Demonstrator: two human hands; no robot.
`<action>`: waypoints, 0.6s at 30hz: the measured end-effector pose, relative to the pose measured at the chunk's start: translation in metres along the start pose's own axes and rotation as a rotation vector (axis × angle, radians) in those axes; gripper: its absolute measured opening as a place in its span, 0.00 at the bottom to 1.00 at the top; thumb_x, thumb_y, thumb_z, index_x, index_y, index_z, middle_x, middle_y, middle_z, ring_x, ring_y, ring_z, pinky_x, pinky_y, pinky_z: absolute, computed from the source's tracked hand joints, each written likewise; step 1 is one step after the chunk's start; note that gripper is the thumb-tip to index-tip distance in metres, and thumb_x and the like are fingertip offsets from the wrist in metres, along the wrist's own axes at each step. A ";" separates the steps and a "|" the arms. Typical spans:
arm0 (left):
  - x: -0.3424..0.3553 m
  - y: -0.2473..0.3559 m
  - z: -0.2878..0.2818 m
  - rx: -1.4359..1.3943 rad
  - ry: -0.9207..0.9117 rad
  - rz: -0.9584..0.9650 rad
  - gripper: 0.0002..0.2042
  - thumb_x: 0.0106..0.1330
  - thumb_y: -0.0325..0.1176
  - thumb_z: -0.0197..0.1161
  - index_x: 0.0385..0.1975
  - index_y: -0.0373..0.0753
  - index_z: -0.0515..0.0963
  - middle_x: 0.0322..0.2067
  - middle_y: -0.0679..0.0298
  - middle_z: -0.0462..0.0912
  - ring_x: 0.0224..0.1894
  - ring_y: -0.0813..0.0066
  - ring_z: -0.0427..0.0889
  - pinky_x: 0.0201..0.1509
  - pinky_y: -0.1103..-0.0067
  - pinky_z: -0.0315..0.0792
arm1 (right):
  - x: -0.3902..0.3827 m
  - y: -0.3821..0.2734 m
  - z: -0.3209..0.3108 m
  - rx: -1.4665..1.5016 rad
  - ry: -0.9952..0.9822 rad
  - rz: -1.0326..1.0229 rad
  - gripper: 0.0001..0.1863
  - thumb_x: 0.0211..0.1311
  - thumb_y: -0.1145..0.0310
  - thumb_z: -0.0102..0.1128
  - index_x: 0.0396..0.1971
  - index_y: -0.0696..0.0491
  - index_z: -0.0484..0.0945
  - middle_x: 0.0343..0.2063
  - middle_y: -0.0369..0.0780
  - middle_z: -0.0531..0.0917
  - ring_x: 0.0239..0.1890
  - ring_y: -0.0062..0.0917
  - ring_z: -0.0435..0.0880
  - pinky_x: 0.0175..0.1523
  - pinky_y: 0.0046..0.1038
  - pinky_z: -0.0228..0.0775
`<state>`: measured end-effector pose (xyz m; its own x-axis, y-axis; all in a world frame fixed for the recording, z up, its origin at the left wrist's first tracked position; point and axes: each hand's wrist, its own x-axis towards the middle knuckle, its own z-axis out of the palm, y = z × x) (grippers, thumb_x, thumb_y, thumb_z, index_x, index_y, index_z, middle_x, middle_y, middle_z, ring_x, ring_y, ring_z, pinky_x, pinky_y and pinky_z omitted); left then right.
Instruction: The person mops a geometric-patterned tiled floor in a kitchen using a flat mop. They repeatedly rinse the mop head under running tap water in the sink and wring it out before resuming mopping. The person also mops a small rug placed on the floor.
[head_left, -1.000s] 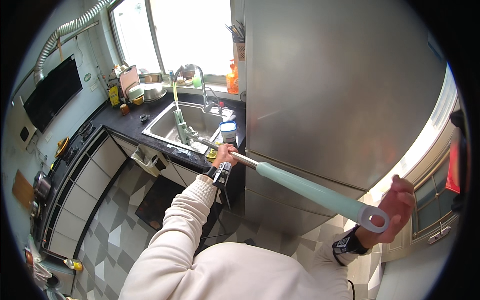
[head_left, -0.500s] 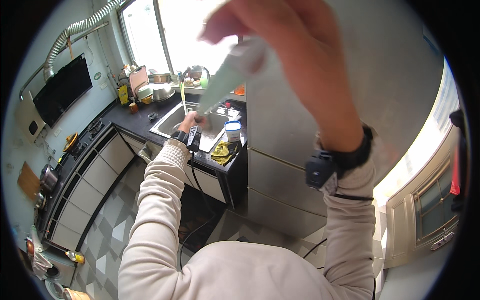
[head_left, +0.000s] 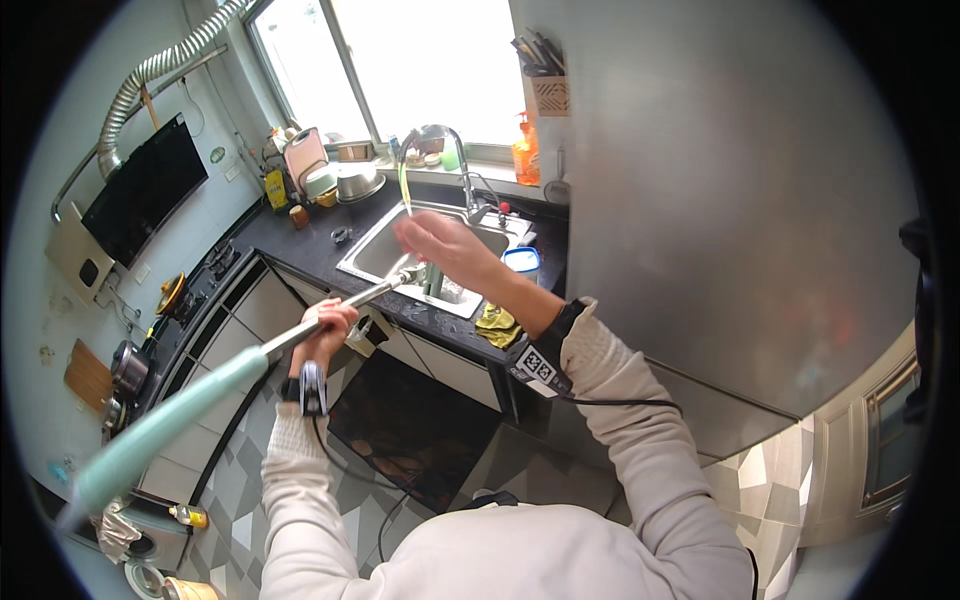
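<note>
My left hand [head_left: 328, 318] is closed round the silver shaft of a long-handled mop [head_left: 330, 318]. Its pale teal grip slants down to the lower left, and its green head [head_left: 432, 278] rests inside the steel sink [head_left: 368, 258]. Above the sink, my right hand [head_left: 440, 245] is off the pole, its fingers loosely bent and slightly blurred, with nothing visible in them. Just beyond those fingers hangs a yellow-green tube [head_left: 404, 190] from the curved tap [head_left: 466, 180]. Whether the fingers touch the tube I cannot tell.
Right of the sink stand a blue-rimmed white tub [head_left: 521, 262] and a yellow cloth [head_left: 497, 326]. An orange pump bottle [head_left: 526, 150] is on the sill. A tall steel fridge [head_left: 700, 200] borders the right side. A dark mat [head_left: 410, 425] lies on the floor.
The pole has swung from upright in front of me to slanting down left. My right hand has dropped from high up to above the sink; my left has moved back toward me.
</note>
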<state>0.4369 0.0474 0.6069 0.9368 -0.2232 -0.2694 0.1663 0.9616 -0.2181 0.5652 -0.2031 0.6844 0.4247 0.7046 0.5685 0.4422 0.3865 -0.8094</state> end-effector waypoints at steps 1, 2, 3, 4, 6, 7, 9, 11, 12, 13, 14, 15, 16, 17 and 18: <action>-0.008 0.000 -0.006 -0.030 0.003 0.025 0.06 0.59 0.26 0.42 0.21 0.36 0.56 0.13 0.68 0.61 0.10 0.81 0.63 0.14 0.86 0.65 | 0.003 0.032 0.004 0.050 0.049 0.125 0.23 0.60 0.52 0.47 0.38 0.61 0.71 0.31 0.39 0.76 0.35 0.21 0.74 0.39 0.22 0.66; -0.014 0.002 -0.010 0.027 0.027 -0.019 0.07 0.59 0.27 0.41 0.21 0.36 0.57 0.12 0.70 0.61 0.11 0.82 0.64 0.15 0.86 0.65 | 0.004 0.063 0.007 0.114 0.080 0.187 0.22 0.60 0.53 0.47 0.38 0.60 0.71 0.29 0.38 0.76 0.32 0.19 0.74 0.37 0.21 0.66; -0.022 0.001 -0.016 0.037 0.007 -0.039 0.07 0.60 0.29 0.40 0.20 0.37 0.57 0.13 0.69 0.62 0.12 0.82 0.65 0.16 0.86 0.65 | 0.004 0.091 0.010 0.174 0.102 0.335 0.21 0.60 0.53 0.47 0.37 0.58 0.72 0.28 0.36 0.75 0.30 0.17 0.74 0.35 0.19 0.67; -0.029 0.003 -0.021 0.034 -0.014 -0.027 0.07 0.60 0.29 0.40 0.20 0.37 0.57 0.13 0.69 0.62 0.12 0.82 0.65 0.16 0.86 0.65 | 0.004 0.119 0.014 0.240 0.160 0.498 0.19 0.60 0.53 0.47 0.36 0.56 0.72 0.27 0.35 0.75 0.29 0.15 0.73 0.34 0.18 0.67; -0.043 0.007 -0.029 0.011 -0.041 -0.036 0.08 0.61 0.30 0.38 0.20 0.37 0.57 0.12 0.69 0.62 0.13 0.82 0.65 0.17 0.86 0.66 | 0.006 0.171 0.021 0.294 0.188 0.690 0.18 0.59 0.54 0.47 0.34 0.55 0.72 0.27 0.34 0.75 0.29 0.17 0.74 0.35 0.19 0.68; -0.049 0.010 -0.034 -0.012 -0.050 -0.006 0.08 0.61 0.30 0.39 0.20 0.37 0.56 0.12 0.70 0.60 0.12 0.82 0.64 0.16 0.86 0.66 | 0.006 0.195 0.026 0.292 0.220 0.771 0.18 0.58 0.54 0.48 0.33 0.55 0.72 0.27 0.35 0.75 0.29 0.17 0.74 0.35 0.19 0.68; -0.062 0.015 -0.042 -0.013 -0.025 0.041 0.08 0.61 0.30 0.39 0.21 0.37 0.56 0.14 0.68 0.60 0.12 0.81 0.63 0.14 0.86 0.65 | 0.014 0.238 0.040 0.281 0.225 0.893 0.17 0.58 0.55 0.48 0.33 0.56 0.72 0.28 0.35 0.74 0.30 0.18 0.74 0.36 0.20 0.69; -0.069 0.018 -0.050 0.001 -0.031 0.095 0.07 0.61 0.28 0.39 0.28 0.30 0.59 0.19 0.64 0.59 0.12 0.82 0.63 0.13 0.86 0.65 | 0.024 0.276 0.050 0.293 0.193 0.937 0.19 0.57 0.55 0.49 0.38 0.58 0.69 0.32 0.38 0.73 0.34 0.20 0.73 0.37 0.22 0.70; -0.071 0.020 -0.054 -0.033 -0.051 0.123 0.09 0.61 0.27 0.39 0.34 0.27 0.58 0.20 0.64 0.59 0.12 0.82 0.63 0.13 0.86 0.65 | 0.029 0.295 0.055 0.292 0.185 0.960 0.20 0.57 0.55 0.49 0.39 0.58 0.68 0.34 0.39 0.72 0.35 0.21 0.73 0.38 0.23 0.70; -0.073 0.021 -0.056 -0.060 -0.093 0.132 0.13 0.60 0.26 0.39 0.41 0.23 0.58 0.20 0.63 0.59 0.13 0.82 0.64 0.13 0.86 0.66 | 0.034 0.313 0.059 0.280 0.184 0.990 0.21 0.57 0.55 0.49 0.41 0.58 0.68 0.36 0.40 0.71 0.36 0.21 0.72 0.38 0.23 0.70; -0.074 0.022 -0.058 -0.080 -0.099 0.169 0.19 0.60 0.25 0.38 0.51 0.24 0.52 0.22 0.62 0.59 0.14 0.82 0.64 0.13 0.86 0.66 | 0.040 0.333 0.060 0.334 0.155 0.958 0.26 0.57 0.52 0.48 0.45 0.59 0.63 0.41 0.42 0.69 0.39 0.24 0.71 0.40 0.24 0.70; -0.075 0.023 -0.060 -0.074 -0.107 0.197 0.19 0.60 0.24 0.38 0.51 0.25 0.52 0.22 0.62 0.59 0.14 0.81 0.65 0.12 0.85 0.66 | 0.047 0.355 0.061 0.300 0.203 0.977 0.25 0.58 0.54 0.49 0.46 0.59 0.63 0.41 0.42 0.69 0.41 0.26 0.71 0.42 0.25 0.69; -0.075 0.023 -0.060 -0.099 -0.122 0.193 0.19 0.60 0.24 0.38 0.52 0.25 0.51 0.22 0.62 0.59 0.14 0.81 0.65 0.12 0.85 0.66 | 0.054 0.380 0.061 0.268 0.244 0.982 0.24 0.58 0.55 0.49 0.46 0.59 0.63 0.42 0.41 0.69 0.43 0.27 0.70 0.45 0.26 0.68; -0.075 0.023 -0.060 -0.122 -0.124 0.198 0.20 0.60 0.25 0.38 0.52 0.25 0.51 0.22 0.61 0.59 0.14 0.81 0.65 0.12 0.85 0.66 | 0.057 0.407 0.061 0.256 0.262 0.956 0.23 0.59 0.56 0.49 0.46 0.58 0.63 0.42 0.40 0.69 0.44 0.28 0.69 0.48 0.27 0.67; -0.075 0.021 -0.058 -0.124 -0.116 0.219 0.20 0.60 0.25 0.38 0.52 0.25 0.51 0.22 0.61 0.58 0.13 0.81 0.65 0.12 0.86 0.66 | 0.063 0.436 0.054 0.109 0.159 0.888 0.24 0.59 0.58 0.49 0.50 0.57 0.60 0.47 0.42 0.66 0.48 0.31 0.67 0.51 0.31 0.63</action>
<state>0.3521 0.0755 0.5676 0.9765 0.0144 -0.2151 -0.0762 0.9565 -0.2818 0.7419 0.0422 0.3588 0.6809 0.6831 -0.2639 -0.1737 -0.1994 -0.9644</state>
